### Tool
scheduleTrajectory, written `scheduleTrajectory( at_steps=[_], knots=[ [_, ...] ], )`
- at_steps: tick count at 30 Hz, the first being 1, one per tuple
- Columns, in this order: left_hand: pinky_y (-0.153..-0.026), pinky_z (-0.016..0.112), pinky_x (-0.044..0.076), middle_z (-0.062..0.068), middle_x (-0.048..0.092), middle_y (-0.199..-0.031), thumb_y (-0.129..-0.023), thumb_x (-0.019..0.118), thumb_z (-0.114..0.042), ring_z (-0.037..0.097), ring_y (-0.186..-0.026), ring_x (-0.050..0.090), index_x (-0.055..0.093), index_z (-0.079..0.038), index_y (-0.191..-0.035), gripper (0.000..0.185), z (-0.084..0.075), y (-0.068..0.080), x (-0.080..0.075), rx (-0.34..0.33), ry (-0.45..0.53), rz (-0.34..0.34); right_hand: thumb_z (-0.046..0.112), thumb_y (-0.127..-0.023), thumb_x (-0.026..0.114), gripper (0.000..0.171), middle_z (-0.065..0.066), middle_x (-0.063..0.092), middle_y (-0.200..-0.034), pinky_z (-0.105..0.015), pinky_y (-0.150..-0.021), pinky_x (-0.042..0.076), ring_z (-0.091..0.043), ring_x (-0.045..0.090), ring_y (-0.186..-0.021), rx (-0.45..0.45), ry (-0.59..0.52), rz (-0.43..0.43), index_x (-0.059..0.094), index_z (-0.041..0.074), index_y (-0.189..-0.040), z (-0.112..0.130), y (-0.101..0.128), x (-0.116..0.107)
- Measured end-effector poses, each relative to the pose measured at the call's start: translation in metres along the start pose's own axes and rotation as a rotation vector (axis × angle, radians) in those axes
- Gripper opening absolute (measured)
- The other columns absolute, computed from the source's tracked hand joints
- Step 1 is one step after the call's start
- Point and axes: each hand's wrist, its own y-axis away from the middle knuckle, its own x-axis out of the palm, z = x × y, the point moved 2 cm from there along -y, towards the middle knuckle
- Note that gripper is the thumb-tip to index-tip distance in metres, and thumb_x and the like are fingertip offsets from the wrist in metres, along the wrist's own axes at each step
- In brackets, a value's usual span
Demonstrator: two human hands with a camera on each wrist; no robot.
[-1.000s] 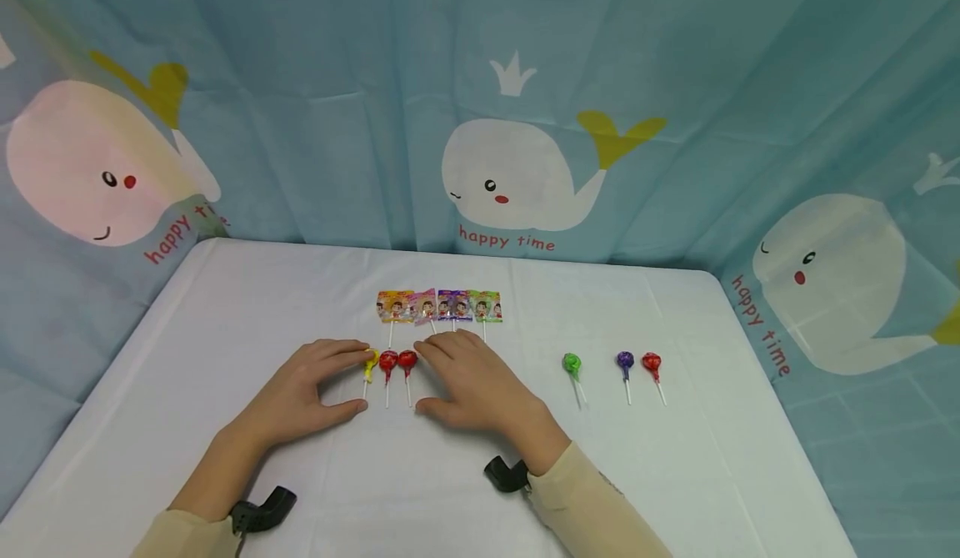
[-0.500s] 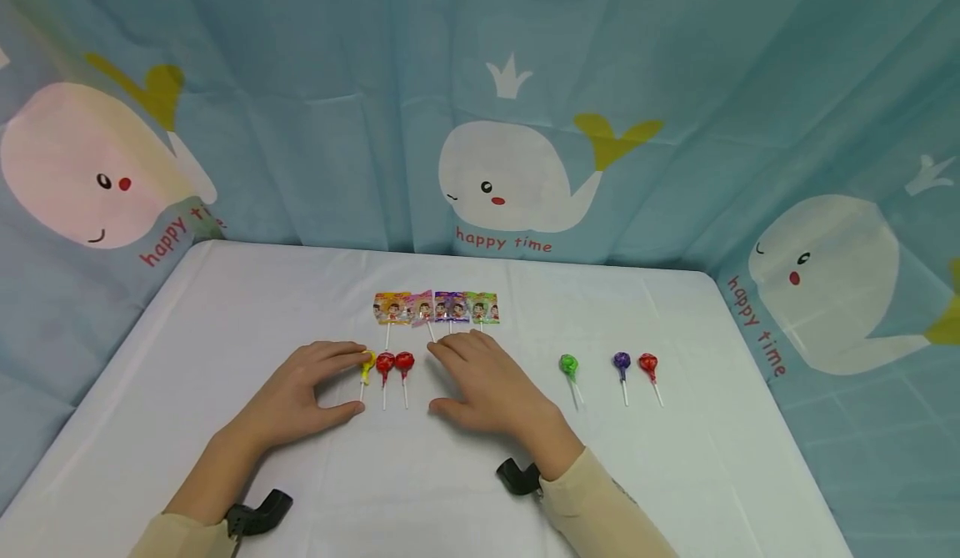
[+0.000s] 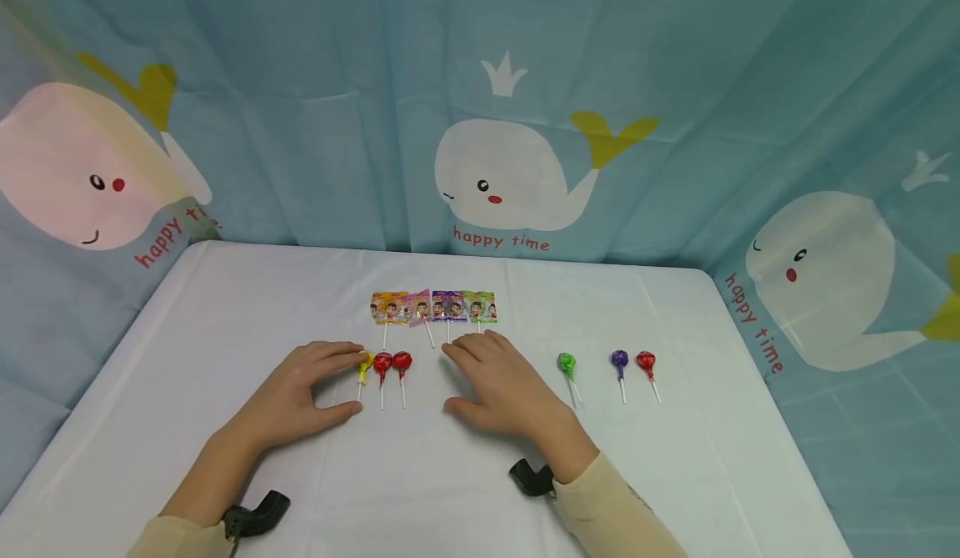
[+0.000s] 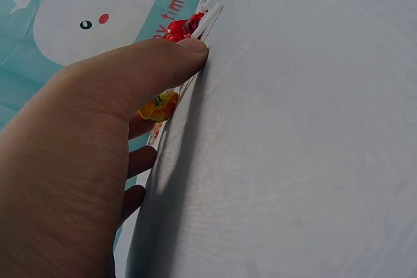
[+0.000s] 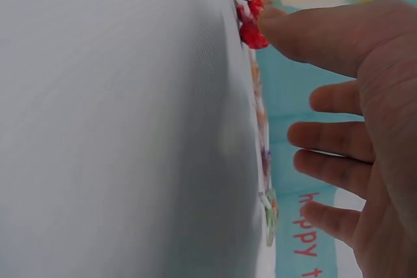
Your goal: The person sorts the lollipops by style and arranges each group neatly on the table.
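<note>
My left hand rests at the left end of a short row of lollipops, index finger at the head of a yellow lollipop and thumb near the foot of its stick. Two red lollipops, a left one and a right one, lie beside the yellow one. To their right is my right hand, its fingers spread apart and holding nothing, as the right wrist view shows. In the left wrist view the thumb hides part of the yellow lollipop.
Above the row lie flat-wrapped lollipops: orange, pink, purple and green. Farther right are a round green lollipop, a purple one and a red one. A whale-print curtain surrounds the white table.
My right hand has drawn away to the right from the red lollipops, widening the gap. The left hand stays by the yellow lollipop. The head view has shifted slightly.
</note>
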Motion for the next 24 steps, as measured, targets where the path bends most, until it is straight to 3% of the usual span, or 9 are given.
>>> scheduleTrajectory(
  at_steps=[12,24],
  knots=[
    [-0.107,0.047,0.044,-0.006,0.066,-0.147,-0.078,0.100,-0.032,0.022,-0.133,0.060,0.073,-0.024,-0.143,0.071,0.000,0.001,0.000,-0.026,-0.017,0.012,0.050,-0.099,0.078,0.074,-0.004,0.062,-0.149,-0.050,-0.128,0.033,-0.023,0.053,-0.143,0.030,0.021,0.010,0.057,0.009,-0.156,-0.008,0.012,-0.001],
    [-0.107,0.048,0.043,-0.003,0.067,-0.146,-0.078,0.100,-0.031,0.023,-0.133,0.061,0.073,-0.023,-0.144,0.072,0.001,0.001,0.001,-0.009,-0.013,0.002,0.050,-0.099,0.078,0.072,-0.007,0.062,-0.149,-0.053,-0.127,0.034,-0.025,0.054,-0.144,0.041,0.029,0.002,0.058,0.008,-0.155,-0.014,0.025,-0.004]
  ],
)
